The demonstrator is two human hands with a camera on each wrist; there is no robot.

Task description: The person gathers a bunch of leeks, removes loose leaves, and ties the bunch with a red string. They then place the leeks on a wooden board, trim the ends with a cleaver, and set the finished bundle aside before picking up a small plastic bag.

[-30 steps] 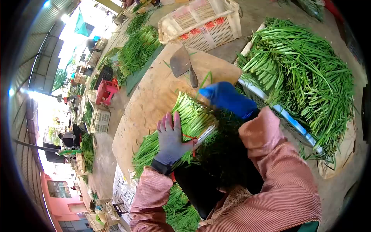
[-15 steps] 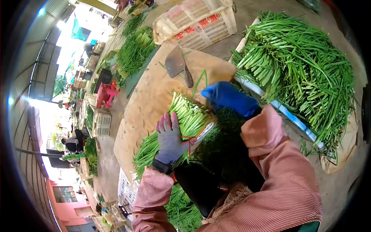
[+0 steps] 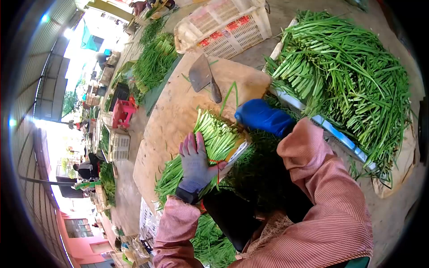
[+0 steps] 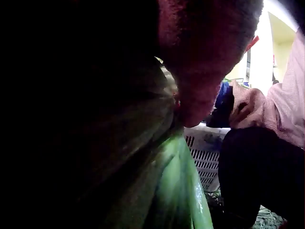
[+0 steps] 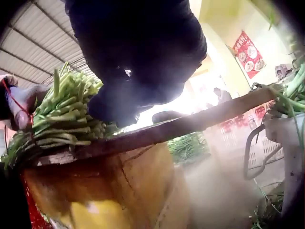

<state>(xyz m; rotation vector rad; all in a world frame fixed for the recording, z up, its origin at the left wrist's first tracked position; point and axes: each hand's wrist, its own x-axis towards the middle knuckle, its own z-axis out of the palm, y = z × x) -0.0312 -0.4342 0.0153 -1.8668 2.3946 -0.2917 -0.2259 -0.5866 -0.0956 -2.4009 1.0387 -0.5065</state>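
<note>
On the wooden board (image 3: 165, 129) lies a bundle of long greens with pale stalks, like garlic chives (image 3: 219, 134). My left hand (image 3: 195, 163), in a grey and pink glove, rests on it with straight fingers across the stalks. A thin red tie (image 3: 217, 167) shows by its thumb, which hangs over the stalks in the dark left wrist view. My blue-gloved right hand (image 3: 263, 117) is low at the board's right edge, beside the cut ends, its fingers bent loosely; nothing shows in it. A cleaver (image 3: 201, 73) lies flat farther back on the board.
At right, a large heap of greens (image 3: 344, 67) fills a low crate with a blue-white rim (image 3: 344, 140). A white slotted crate (image 3: 228, 31) stands behind the board. More greens (image 3: 214, 241) lie low beside my legs. A loose green leaf (image 3: 230, 96) is near the cleaver.
The right hand, blurred before, now appears sharper and slightly farther right of the cut ends. The left hand stays on the bundle. The whole view has shifted a little.
</note>
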